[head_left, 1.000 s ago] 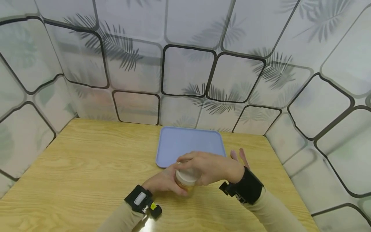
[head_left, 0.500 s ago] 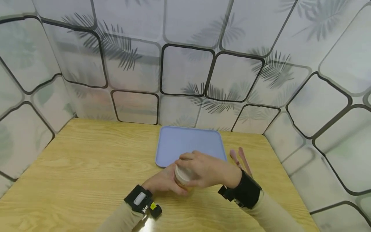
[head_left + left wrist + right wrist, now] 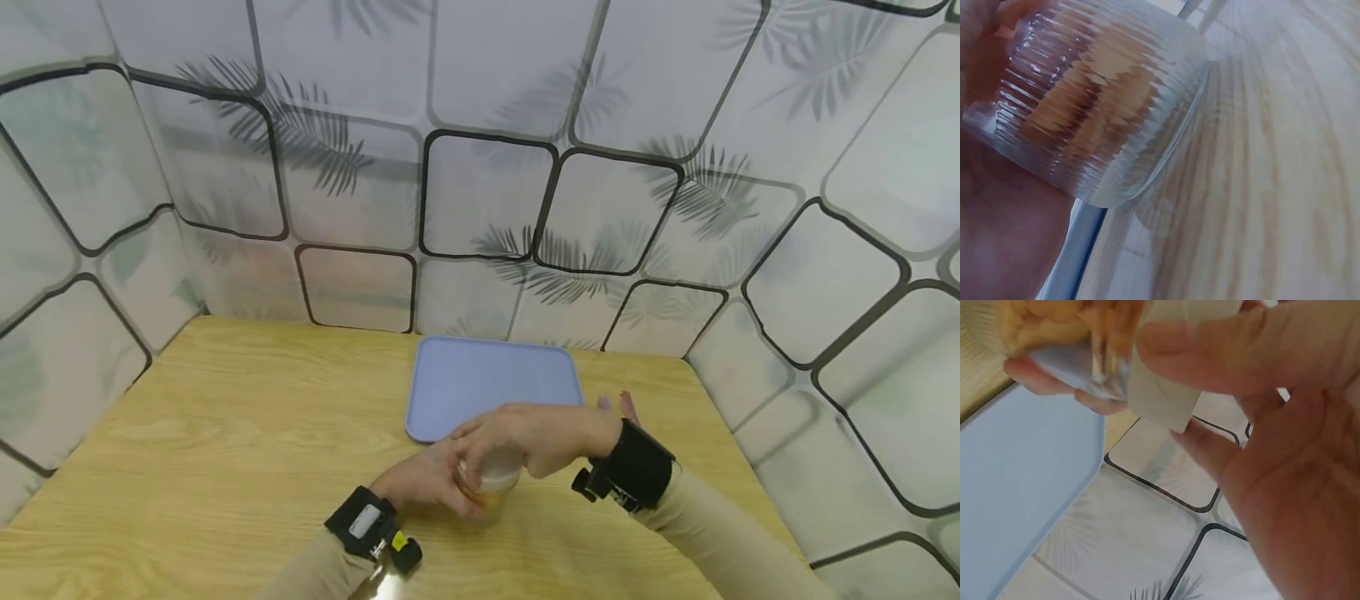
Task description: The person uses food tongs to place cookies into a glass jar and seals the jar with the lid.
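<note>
A clear ribbed jar (image 3: 1104, 94) with orange-brown pieces inside is held in my left hand (image 3: 420, 483). In the left wrist view its base tilts just over the wooden table; whether it touches cannot be told. My right hand (image 3: 536, 437) grips the jar's white lid (image 3: 1163, 394) from above. In the right wrist view the thumb (image 3: 1222, 356) presses on the lid's side, and another finger touches its far edge. The lid still sits on the jar. Part of the jar is hidden behind both hands in the head view.
A light blue tray (image 3: 491, 375) lies behind the hands on the wooden table (image 3: 247, 425). Right of it are pink utensil ends (image 3: 628, 407), partly covered by the right wrist. Patterned curtains (image 3: 480, 196) stand along the back and sides.
My right hand has turned about the lid, its fingers now reaching over the near left side. Its wrist hides more of the pink utensils. The left hand keeps holding the jar.
</note>
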A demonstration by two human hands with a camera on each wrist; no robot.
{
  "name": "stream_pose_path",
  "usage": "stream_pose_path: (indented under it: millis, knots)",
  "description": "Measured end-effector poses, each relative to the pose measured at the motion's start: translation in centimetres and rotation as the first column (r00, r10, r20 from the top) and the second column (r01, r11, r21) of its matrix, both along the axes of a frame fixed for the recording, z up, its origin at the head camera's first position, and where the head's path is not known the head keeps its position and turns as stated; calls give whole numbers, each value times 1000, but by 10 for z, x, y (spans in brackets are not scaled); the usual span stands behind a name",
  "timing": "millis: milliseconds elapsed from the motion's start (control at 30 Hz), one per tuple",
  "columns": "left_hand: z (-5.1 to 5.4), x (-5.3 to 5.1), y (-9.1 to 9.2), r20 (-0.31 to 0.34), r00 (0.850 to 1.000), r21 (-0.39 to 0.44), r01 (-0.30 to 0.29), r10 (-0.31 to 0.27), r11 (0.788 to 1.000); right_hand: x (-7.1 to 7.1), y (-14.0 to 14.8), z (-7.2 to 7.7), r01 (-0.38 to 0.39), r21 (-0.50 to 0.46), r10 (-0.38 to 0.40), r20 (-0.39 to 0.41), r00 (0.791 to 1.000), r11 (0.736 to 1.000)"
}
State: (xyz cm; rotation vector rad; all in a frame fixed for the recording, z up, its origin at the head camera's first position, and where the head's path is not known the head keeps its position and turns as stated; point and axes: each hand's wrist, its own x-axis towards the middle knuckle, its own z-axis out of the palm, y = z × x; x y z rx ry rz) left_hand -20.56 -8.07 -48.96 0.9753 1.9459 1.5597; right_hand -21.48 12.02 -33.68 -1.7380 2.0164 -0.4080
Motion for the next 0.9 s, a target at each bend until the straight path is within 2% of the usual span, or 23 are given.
stream_pose_path:
  millis: [67, 133, 233, 300, 400, 467, 500, 567, 633, 700, 767, 800, 833, 867, 900]
  knots:
    - [0, 1, 2, -40, 999, -29, 16, -17, 999, 1, 1, 0, -3, 31, 3, 0, 1000, 1000]
    - [-1, 1, 3, -53, 998, -28, 34, -35, 999, 1, 4, -1, -5, 38, 5, 17, 1000, 999]
    - [-3, 2, 3, 14, 998, 31, 53, -53, 998, 0, 8, -7, -13, 4, 13, 42, 999, 1000]
    - [-3, 2, 2, 51, 998, 71, 42, -46, 997, 0, 10, -10, -9, -37, 10, 44, 999, 999]
    - [-4, 2, 1, 68, 997, 120, 38, -46, 992, 3, 10, -14, 48, -86, -53, -62, 997, 995]
    - [-4, 2, 3, 57, 997, 136, 51, -59, 989, 8, 10, -17, 131, -108, -150, -196, 969, 985]
    - [-4, 2, 4, 54, 996, 145, 61, -69, 988, 12, 9, -19, 183, -125, -210, -261, 942, 975]
    - [-4, 2, 6, 62, 994, 152, 77, -87, 985, 21, 6, -23, 298, -151, -333, -374, 865, 943]
    - [-3, 2, 7, 80, 992, 153, 81, -94, 985, 30, 1, -29, 411, -192, -452, -454, 768, 891]
    - [-3, 2, 7, 87, 993, 134, 69, -81, 989, 39, -7, -35, 513, -239, -557, -501, 663, 825]
    - [-3, 3, 5, 88, 994, 112, 57, -66, 992, 48, -15, -40, 604, -263, -633, -539, 556, 753]
    - [-3, 3, 5, 87, 994, 104, 54, -63, 993, 51, -19, -42, 636, -270, -657, -554, 511, 723]
    - [-3, 3, 5, 83, 995, 97, 55, -63, 994, 53, -21, -44, 658, -274, -671, -566, 479, 701]
    - [-3, 3, 4, 78, 995, 92, 54, -61, 994, 55, -22, -44, 669, -270, -676, -567, 471, 692]
    - [-4, 3, 4, 76, 995, 102, 61, -69, 993, 56, -21, -43, 671, -253, -667, -573, 476, 697]
